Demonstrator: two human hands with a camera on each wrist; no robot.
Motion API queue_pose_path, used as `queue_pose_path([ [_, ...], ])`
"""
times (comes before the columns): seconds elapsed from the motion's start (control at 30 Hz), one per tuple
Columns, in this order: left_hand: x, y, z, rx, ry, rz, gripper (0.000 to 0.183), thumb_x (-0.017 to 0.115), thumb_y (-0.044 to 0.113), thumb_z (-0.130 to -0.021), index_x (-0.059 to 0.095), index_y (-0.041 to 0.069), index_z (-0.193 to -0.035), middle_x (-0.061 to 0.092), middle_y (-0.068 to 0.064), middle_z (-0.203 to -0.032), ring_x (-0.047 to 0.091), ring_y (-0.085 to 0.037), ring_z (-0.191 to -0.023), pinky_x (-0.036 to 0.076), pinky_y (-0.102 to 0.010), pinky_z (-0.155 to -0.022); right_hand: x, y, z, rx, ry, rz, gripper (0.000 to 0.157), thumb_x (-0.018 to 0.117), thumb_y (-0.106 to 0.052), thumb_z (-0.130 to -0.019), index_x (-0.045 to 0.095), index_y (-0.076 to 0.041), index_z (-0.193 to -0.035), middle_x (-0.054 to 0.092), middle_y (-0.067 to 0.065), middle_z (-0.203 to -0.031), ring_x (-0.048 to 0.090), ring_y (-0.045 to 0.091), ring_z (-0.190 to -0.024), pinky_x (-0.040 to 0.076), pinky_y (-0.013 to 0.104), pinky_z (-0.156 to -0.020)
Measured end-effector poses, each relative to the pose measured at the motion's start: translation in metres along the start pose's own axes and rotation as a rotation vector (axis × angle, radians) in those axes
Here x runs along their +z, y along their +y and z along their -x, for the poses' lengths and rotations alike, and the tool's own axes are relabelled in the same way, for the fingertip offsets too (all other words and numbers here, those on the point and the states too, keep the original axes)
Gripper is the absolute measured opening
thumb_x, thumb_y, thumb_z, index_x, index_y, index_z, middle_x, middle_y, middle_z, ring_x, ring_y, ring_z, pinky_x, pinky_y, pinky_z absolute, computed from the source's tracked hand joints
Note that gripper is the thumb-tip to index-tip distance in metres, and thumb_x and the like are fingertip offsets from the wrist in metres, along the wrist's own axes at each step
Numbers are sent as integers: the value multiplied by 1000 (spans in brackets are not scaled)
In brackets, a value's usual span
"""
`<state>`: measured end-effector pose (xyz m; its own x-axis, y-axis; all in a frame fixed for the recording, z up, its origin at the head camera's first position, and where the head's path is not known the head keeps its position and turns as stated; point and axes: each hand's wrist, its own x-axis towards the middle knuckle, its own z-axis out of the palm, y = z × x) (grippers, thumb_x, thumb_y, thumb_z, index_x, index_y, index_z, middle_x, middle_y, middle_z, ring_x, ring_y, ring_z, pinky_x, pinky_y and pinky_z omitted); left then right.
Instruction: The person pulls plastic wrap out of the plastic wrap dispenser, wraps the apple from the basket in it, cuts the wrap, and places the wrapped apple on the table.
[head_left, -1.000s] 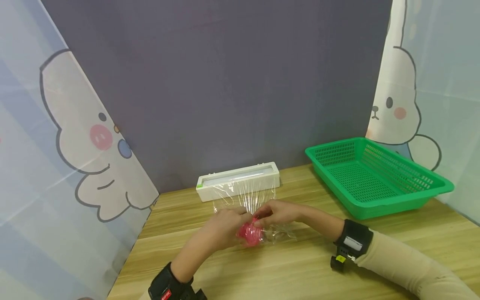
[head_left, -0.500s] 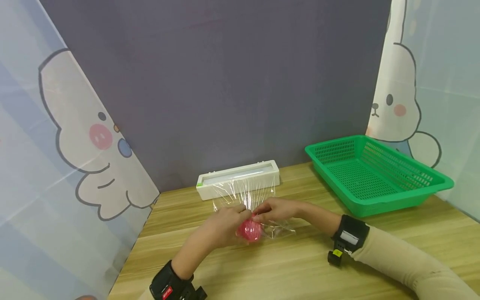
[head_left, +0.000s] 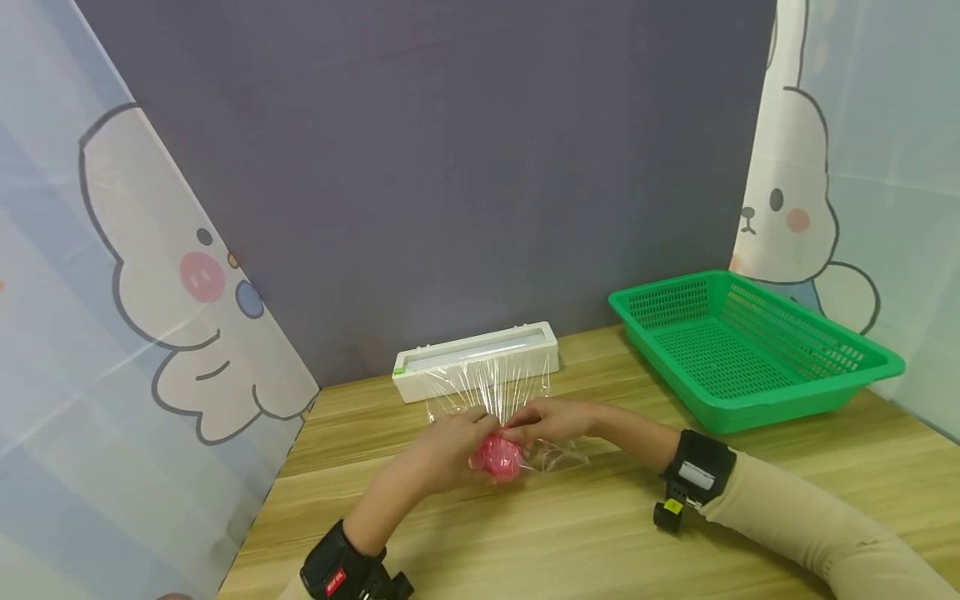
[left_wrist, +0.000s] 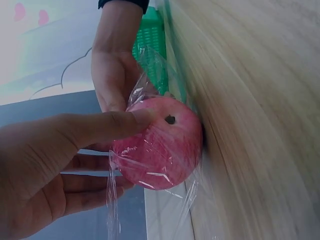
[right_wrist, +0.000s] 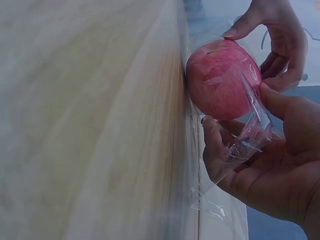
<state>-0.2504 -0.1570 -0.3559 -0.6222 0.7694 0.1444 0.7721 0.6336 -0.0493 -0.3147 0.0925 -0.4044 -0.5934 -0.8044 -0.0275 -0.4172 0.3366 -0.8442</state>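
Note:
A red apple [head_left: 497, 460], partly covered in clear cling film [head_left: 557, 457], is low over the table between both hands. My left hand [head_left: 447, 450] grips it from the left, thumb [left_wrist: 135, 120] over the top near the stem and fingers behind. On the opposite side my right hand [head_left: 553, 419] holds the apple with its thumb [right_wrist: 277, 102] against the flank and curled fingers below, loose film bunched across them. The film stretches back in creased strands to a white cling film dispenser [head_left: 414, 387]. The head view hides most fingertips.
A green perforated basket [head_left: 810, 393] stands on the wooden table [head_left: 577, 533] at the right. A dark grey curtain [head_left: 450, 167] rises behind the dispenser. Printed cloth panels flank the table on both sides.
The apple has turned slightly in the hands and shifted a little back and to the left. The right hand's fingers have closed in over its top. Dispenser and basket stay put.

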Motion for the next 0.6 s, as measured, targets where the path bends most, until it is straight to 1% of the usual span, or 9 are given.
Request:
queue_pose_path([
  [0.1,1,-3,0,0,0,41,52,96,41,-78,66,16,-113,60,7,-103,58,-6,-82,55,-21,-72,1,0,1,20,25,1,29,55,-27,-112,72,-10,-128,76,2,-101,73,35,-95,62,45,-83],
  [0.17,3,-5,0,7,9,62,53,95,42,-78,66,16,-114,60,7,-104,59,-6,-83,55,-20,-72,1,-1,2,10,66,42,29,57,-27,-112,72,-9,-129,75,1,-106,73,29,-98,61,42,-86],
  [0.27,6,-10,1,17,21,92,55,94,45,-80,67,15,-117,62,6,-108,61,-6,-88,56,-20,-77,2,-4,3,-37,163,185,28,61,-26,-109,72,-8,-127,75,-1,-111,71,19,-100,60,35,-87],
  [0.37,9,-15,2,18,29,124,57,93,46,-80,67,14,-121,64,6,-112,63,-7,-96,57,-22,-83,2,-10,4,-86,266,331,22,64,-26,-107,75,-11,-120,74,-5,-110,68,13,-99,58,29,-86],
  [0.47,10,-20,2,22,40,156,58,94,43,-80,66,14,-122,65,5,-114,64,-10,-99,58,-25,-86,2,-17,5,-140,339,408,17,67,-27,-106,76,-13,-112,74,-7,-102,68,14,-94,59,29,-82],
  [0.53,10,-23,2,27,51,178,58,95,39,-80,66,13,-122,65,3,-114,66,-12,-101,59,-26,-87,2,-22,6,-165,371,452,16,69,-27,-105,75,-14,-111,73,-7,-102,69,14,-94,59,29,-81],
  [0.6,11,-25,2,33,59,193,57,95,36,-79,66,12,-122,66,3,-114,67,-13,-102,59,-27,-87,3,-25,8,-198,387,498,18,71,-27,-103,74,-12,-112,74,-4,-104,69,16,-96,59,32,-83],
])
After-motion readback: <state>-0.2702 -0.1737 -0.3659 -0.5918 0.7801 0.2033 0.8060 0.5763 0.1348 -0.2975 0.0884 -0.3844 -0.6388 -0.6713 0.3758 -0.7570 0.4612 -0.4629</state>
